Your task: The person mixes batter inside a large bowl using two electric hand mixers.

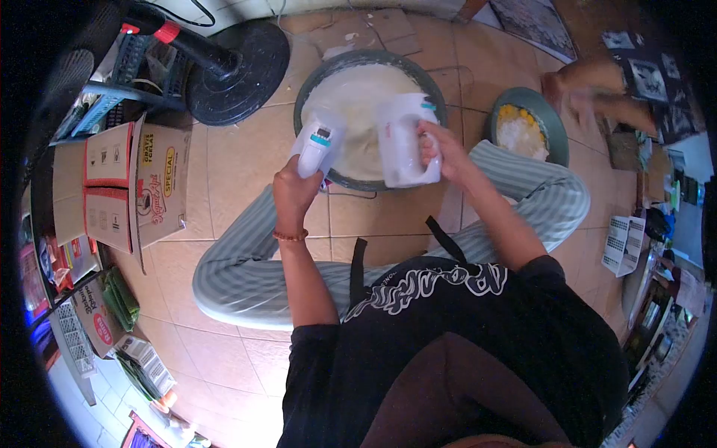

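Observation:
My left hand (296, 184) is closed around the handle of a white hand mixer (314, 153) with a teal band. In my right hand (441, 151) is a second white hand mixer (402, 146), gripped by its looped handle. Both mixers are over a large dark basin (306, 84) that holds a pale, creamy batter (362, 89). The beaters cannot be made out; the mixer bodies and the batter hide them. Some blur shows around both mixers.
At the right, a green basin (554, 128) holds egg yolks and white powder, with another person's blurred hands (575, 93) beside it. A cardboard box (112, 190) stands at the left. A black round stand base (250, 75) sits behind it on the tiled floor (246, 216).

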